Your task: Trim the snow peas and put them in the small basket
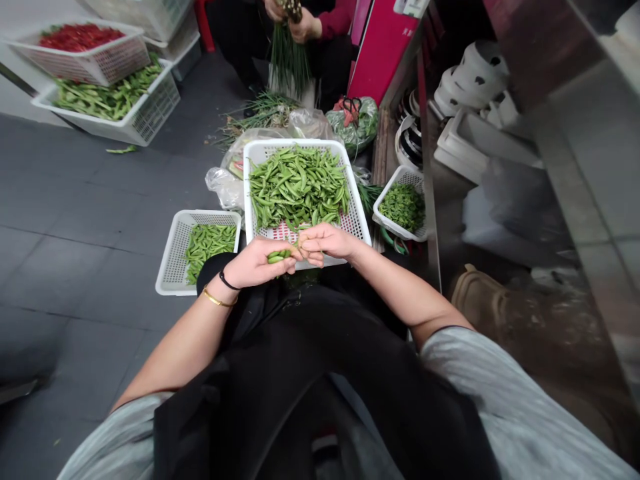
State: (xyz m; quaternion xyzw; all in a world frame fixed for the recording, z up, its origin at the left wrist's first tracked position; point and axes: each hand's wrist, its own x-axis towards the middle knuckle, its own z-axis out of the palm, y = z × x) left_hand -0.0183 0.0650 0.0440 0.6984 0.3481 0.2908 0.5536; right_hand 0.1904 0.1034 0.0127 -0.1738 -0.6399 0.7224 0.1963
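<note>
Gripping a few green pea pods (278, 255) in the closed left hand (255, 263), over the lap; pinching one tip with the right hand (325, 242). Just beyond at twelve o'clock, heaped white basket (361, 220); at nine o'clock, smaller basket (170, 263).

One head-worn camera looks forward and steeply down, close over the white basket (357, 217) just ahead.

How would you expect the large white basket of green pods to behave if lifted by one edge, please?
The large white basket looks like thin mesh plastic, so it would probably flex. Its pods lie loose and heaped, so they would likely slide toward the low side.
</note>
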